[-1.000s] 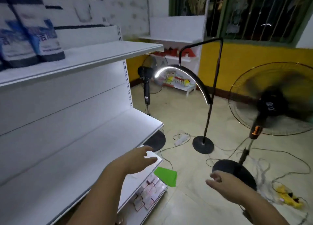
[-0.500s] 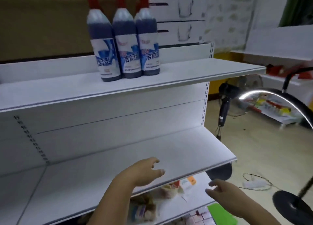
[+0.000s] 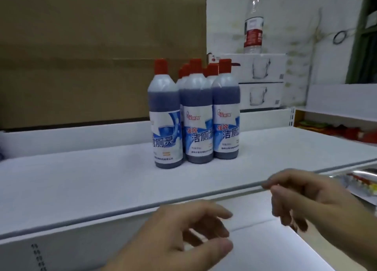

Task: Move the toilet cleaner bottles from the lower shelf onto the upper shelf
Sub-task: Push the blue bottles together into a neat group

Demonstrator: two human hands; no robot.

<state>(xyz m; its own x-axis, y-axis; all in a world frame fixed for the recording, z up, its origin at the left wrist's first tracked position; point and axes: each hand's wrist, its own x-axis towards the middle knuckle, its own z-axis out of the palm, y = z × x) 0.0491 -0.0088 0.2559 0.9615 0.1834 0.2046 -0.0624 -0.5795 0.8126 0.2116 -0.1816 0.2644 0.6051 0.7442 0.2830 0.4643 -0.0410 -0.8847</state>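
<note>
Toilet cleaner bottles [image 3: 195, 115], translucent plastic with dark blue liquid and red caps, stand clustered upright on the white metal upper shelf [image 3: 81, 181]. The left hand [image 3: 183, 236] and right hand [image 3: 306, 199] hover below its front edge, fingers loosely parted, holding nothing. The placing step looks finished; the next move would be reaching down for any bottle left below. Labels read 洁厕灵 in white under 强效 in red; smaller print is too blurred.

Rear toilet cleaner bottles [image 3: 211, 70] are mostly hidden behind the front row [image 3: 197, 128]. The left hand [image 3: 183, 238] and right hand [image 3: 310, 199] are blurred, their arms cut by the edges.
</note>
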